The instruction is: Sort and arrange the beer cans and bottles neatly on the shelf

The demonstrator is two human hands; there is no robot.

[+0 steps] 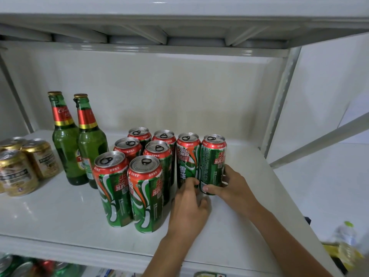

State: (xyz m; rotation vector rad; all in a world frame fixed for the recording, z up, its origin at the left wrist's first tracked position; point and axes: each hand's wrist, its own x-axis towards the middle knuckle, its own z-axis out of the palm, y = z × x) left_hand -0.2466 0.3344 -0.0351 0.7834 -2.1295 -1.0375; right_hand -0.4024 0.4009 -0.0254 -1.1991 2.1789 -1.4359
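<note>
On the white shelf (60,206), the right hand (232,185) grips the rightmost green can (212,162) low down (upright, touching its neighbour (187,158)), whose base the left hand (189,208) pinches

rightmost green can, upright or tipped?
Upright. The rightmost can stands on its base on the shelf, pull-tab top up, with the right hand gripping its lower part.

White shelf (60,212): cans (147,192), bottles (65,140).
</note>
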